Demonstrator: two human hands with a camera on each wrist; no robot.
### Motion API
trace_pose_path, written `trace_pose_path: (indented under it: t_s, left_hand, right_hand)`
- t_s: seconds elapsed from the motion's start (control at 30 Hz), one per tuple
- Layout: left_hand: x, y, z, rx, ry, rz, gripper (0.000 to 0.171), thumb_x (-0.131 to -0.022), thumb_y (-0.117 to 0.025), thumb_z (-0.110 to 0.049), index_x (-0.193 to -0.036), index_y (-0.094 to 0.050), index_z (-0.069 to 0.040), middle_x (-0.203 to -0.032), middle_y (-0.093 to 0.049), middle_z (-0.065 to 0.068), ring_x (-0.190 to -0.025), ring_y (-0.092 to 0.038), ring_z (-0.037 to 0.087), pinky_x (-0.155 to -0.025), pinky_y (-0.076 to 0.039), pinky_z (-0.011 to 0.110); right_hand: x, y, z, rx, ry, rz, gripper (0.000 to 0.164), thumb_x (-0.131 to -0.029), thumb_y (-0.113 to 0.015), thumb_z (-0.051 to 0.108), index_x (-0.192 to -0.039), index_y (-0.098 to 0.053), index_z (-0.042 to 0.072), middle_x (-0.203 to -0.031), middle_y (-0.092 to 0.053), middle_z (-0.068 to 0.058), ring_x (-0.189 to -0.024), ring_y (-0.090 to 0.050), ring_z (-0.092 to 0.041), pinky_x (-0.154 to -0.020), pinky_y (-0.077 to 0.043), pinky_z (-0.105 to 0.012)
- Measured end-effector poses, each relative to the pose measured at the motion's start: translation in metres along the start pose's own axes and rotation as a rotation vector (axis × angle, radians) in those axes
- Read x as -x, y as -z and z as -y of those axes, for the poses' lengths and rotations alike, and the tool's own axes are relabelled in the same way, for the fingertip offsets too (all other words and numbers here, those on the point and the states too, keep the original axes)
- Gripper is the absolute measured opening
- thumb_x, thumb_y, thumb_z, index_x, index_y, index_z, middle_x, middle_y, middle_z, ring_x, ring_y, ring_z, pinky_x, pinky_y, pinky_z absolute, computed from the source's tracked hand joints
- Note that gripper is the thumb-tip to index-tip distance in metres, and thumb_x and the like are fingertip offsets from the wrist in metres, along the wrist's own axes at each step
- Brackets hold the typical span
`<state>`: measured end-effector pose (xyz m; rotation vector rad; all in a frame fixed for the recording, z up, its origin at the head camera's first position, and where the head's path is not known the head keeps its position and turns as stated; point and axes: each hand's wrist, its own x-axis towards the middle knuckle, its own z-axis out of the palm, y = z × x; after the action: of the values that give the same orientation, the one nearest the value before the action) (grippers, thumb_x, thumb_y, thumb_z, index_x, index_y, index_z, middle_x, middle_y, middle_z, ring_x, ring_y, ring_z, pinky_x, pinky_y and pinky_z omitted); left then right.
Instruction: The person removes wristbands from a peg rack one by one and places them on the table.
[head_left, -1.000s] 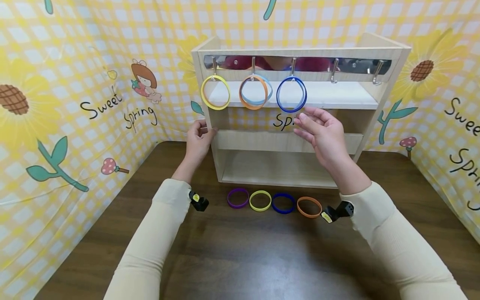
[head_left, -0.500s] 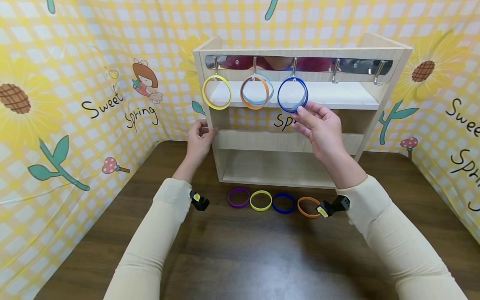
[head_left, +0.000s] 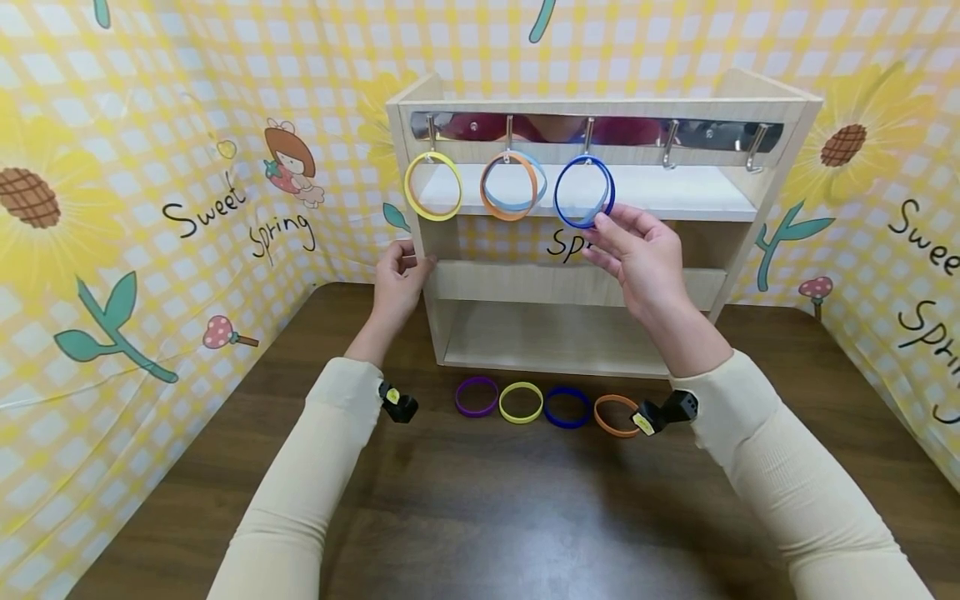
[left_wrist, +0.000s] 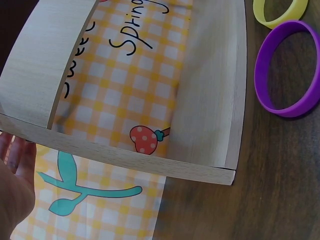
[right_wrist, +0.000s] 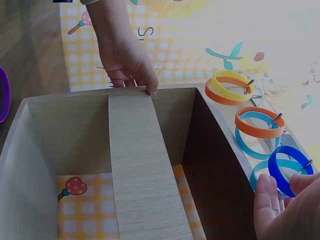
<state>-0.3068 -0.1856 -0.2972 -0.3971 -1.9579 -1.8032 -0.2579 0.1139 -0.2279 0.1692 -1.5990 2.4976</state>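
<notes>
My right hand (head_left: 643,258) pinches the lower edge of a blue wristband (head_left: 557,192), thumb in front and fingers behind. That band hangs on the third hook, with a light blue wristband (right_wrist: 253,177) just behind it in the right wrist view. My left hand (head_left: 397,282) grips the left side of the wooden shelf (head_left: 517,282), its thumb over the front edge. On the first hook hangs a yellow wristband (head_left: 408,185), with an orange one behind it in the right wrist view. An orange wristband (head_left: 484,187) and a light blue wristband (head_left: 542,182) share the second hook.
A metal hook rail (head_left: 630,132) spans the shelf's top; its two right hooks carry no band. Before the shelf, purple (head_left: 459,398), yellow (head_left: 503,402), blue (head_left: 567,424) and orange (head_left: 615,432) wristbands lie in a row on the dark wooden table (head_left: 480,517). Patterned cloth surrounds the table.
My right hand has moved slightly up and left and taken hold of the blue wristband's lower edge. My left hand stays on the shelf's side.
</notes>
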Motion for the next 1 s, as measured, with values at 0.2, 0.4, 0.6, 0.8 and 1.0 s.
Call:
trace_pose_path:
  t_s: [0.2, 0.4, 0.6, 0.8, 1.0]
  left_hand:
    - [0.0, 0.0, 0.0, 0.001, 0.0, 0.001, 0.039, -0.088, -0.06, -0.002, -0.12, -0.05, 0.018, -0.114, -0.053, 0.033, -0.087, -0.056, 0.011, -0.074, -0.047, 0.023]
    - [0.0, -0.001, 0.0, 0.006, 0.0, -0.001, 0.034, -0.088, -0.06, -0.001, -0.117, -0.052, 0.015, -0.114, -0.052, 0.033, -0.088, -0.056, 0.011, -0.074, -0.048, 0.023]
    - [-0.001, 0.0, 0.001, 0.003, -0.002, 0.001, 0.034, -0.088, -0.061, -0.001, -0.117, -0.052, 0.015, -0.116, -0.051, 0.036, -0.087, -0.056, 0.012, -0.074, -0.048, 0.023]
    - [0.0, 0.0, 0.0, -0.007, 0.003, -0.007, 0.034, -0.088, -0.061, -0.002, -0.117, -0.053, 0.015, -0.109, -0.056, 0.025, -0.087, -0.056, 0.012, -0.075, -0.048, 0.023]
    - [0.0, 0.0, 0.0, -0.007, 0.003, -0.001, 0.036, -0.089, -0.06, -0.002, -0.118, -0.051, 0.017, -0.106, -0.057, 0.019, -0.088, -0.056, 0.012, -0.075, -0.048, 0.024]
  right_hand:
    - [0.003, 0.001, 0.001, -0.021, 0.003, 0.0, 0.022, -0.088, -0.07, 0.008, -0.107, -0.061, 0.0, -0.101, -0.064, -0.011, -0.085, -0.069, -0.02, -0.073, -0.056, -0.03]
    - [0.005, 0.004, 0.005, -0.004, 0.003, -0.001, 0.022, -0.088, -0.07, 0.009, -0.105, -0.061, 0.0, -0.101, -0.064, -0.01, -0.085, -0.069, -0.019, -0.073, -0.056, -0.03]
    - [0.007, 0.006, 0.008, 0.008, -0.005, 0.001, 0.025, -0.087, -0.071, 0.012, -0.107, -0.061, 0.001, -0.103, -0.066, -0.011, -0.088, -0.069, -0.02, -0.073, -0.056, -0.029]
    - [0.006, 0.003, 0.011, -0.035, 0.003, 0.001, 0.024, -0.088, -0.07, 0.01, -0.107, -0.06, -0.001, -0.102, -0.067, -0.013, -0.083, -0.07, -0.019, -0.073, -0.056, -0.029]
    - [0.005, 0.0, 0.015, -0.07, 0.005, -0.001, 0.023, -0.088, -0.069, 0.008, -0.107, -0.059, -0.001, -0.101, -0.066, -0.014, -0.08, -0.07, -0.019, -0.072, -0.056, -0.03]
